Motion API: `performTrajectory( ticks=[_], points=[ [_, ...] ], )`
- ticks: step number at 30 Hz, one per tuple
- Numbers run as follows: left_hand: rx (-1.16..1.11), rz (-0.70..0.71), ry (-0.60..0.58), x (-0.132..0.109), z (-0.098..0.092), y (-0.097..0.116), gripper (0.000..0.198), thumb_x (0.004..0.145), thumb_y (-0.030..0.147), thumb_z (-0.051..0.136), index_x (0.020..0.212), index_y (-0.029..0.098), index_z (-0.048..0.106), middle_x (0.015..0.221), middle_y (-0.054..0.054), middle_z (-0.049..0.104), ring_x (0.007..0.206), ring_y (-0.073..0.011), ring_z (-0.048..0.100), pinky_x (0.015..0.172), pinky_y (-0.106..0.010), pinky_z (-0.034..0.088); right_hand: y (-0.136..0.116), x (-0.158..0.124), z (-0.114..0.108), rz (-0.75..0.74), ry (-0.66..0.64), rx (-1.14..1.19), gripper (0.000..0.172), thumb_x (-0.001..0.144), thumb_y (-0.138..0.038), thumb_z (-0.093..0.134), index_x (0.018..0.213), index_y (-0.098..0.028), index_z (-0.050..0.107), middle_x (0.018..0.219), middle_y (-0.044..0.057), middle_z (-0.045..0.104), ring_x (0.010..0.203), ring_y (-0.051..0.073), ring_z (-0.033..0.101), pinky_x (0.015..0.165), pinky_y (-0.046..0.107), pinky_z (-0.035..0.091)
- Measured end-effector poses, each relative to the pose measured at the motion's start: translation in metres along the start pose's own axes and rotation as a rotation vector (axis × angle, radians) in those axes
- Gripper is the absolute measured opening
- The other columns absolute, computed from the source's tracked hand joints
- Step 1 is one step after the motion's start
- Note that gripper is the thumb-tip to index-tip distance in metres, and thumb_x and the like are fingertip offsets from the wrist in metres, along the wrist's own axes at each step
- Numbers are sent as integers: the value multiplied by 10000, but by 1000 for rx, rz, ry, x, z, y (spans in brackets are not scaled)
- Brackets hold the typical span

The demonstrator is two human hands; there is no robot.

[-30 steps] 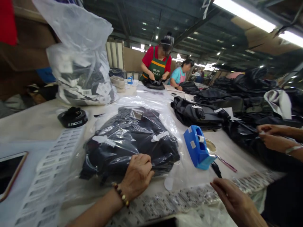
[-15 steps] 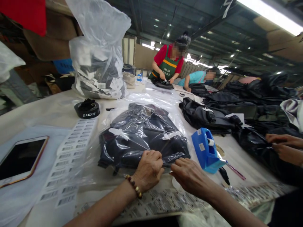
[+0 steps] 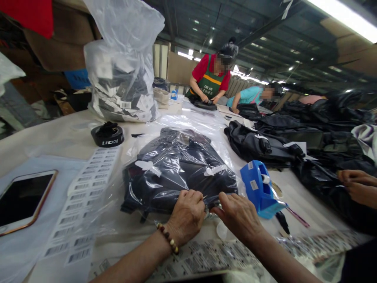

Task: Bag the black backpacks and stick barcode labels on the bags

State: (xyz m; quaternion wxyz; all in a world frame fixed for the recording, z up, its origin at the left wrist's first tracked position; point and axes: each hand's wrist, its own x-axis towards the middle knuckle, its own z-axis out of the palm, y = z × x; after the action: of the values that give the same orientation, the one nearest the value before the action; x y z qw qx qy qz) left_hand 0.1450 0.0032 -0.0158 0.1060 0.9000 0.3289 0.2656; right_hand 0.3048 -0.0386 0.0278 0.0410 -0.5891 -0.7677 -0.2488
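A black bag (image 3: 176, 173) lies flat inside a clear plastic bag (image 3: 118, 196), with two white tags showing through. At its near edge my left hand (image 3: 188, 212), with a beaded bracelet on the wrist, is closed on the plastic. My right hand (image 3: 237, 212) is just beside it, thumb and fingers pinched on the plastic at the near right corner. The fingertips of both hands are partly hidden. To the right of my right hand stands a blue tape dispenser (image 3: 259, 190).
On the left lie a phone (image 3: 25, 198), barcode label sheets (image 3: 85, 188) and a black strap roll (image 3: 107, 135). Behind them stands a full plastic sack (image 3: 123, 86). Black bags (image 3: 262, 145) are piled right, where another person's hands (image 3: 361, 186) work. Two co-workers (image 3: 210, 78) are beyond.
My right hand has moved up and a little left onto the plastic's edge, its fingers now on it. My left hand stays at nearly the same spot. The view has shifted slightly.
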Motion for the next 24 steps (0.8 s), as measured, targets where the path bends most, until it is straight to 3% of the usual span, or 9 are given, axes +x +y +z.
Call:
performTrajectory(
  ticks=[5, 9, 13, 17, 20, 24],
  points=[
    [-6, -5, -10, 1, -1, 0, 66, 778, 165, 622, 746, 155, 565, 885, -26, 565, 855, -197, 484, 755, -379, 376, 16, 8, -1, 49, 13, -16, 274, 666, -328, 741, 653, -218, 491, 571, -5, 579, 566, 172, 552, 539, 284, 273],
    [-8, -9, -19, -1, 0, -1, 74, 775, 161, 618, 728, 154, 561, 885, -23, 565, 853, -192, 484, 755, -375, 373, 31, 1, -6, 86, 113, 10, 239, 762, -295, 665, 649, -208, 474, 568, 0, 563, 546, 163, 535, 514, 281, 273],
    [1, -20, -9, -1, 1, -1, 76, 788, 190, 606, 732, 159, 565, 882, -21, 569, 846, -187, 480, 758, -374, 378, 10, -19, -9, 47, 263, 298, 173, 877, -209, 501, 706, -205, 474, 581, -12, 510, 542, 130, 495, 535, 262, 329],
    [39, 5, -26, -1, -2, 1, 115, 791, 251, 613, 749, 157, 561, 911, -23, 575, 870, -188, 491, 770, -372, 405, -26, -36, 14, -28, 228, 588, 99, 892, -153, 428, 927, -185, 515, 752, 28, 573, 670, 126, 562, 599, 219, 436],
    [175, 130, -22, -10, -8, -1, 90, 799, 232, 578, 782, 145, 557, 937, -53, 570, 905, -203, 501, 833, -389, 418, -36, -39, 37, -12, 227, 586, 165, 901, -201, 414, 1039, -171, 499, 885, 68, 595, 803, 151, 600, 682, 228, 489],
    [439, 306, 146, -44, -20, -11, 153, 856, 139, 437, 844, 102, 585, 1136, -131, 551, 1091, -259, 480, 1001, -483, 324, -33, -39, 52, 9, 231, 532, 179, 904, -287, 432, 1031, -187, 509, 903, 64, 604, 810, 163, 617, 694, 244, 509]
  ],
)
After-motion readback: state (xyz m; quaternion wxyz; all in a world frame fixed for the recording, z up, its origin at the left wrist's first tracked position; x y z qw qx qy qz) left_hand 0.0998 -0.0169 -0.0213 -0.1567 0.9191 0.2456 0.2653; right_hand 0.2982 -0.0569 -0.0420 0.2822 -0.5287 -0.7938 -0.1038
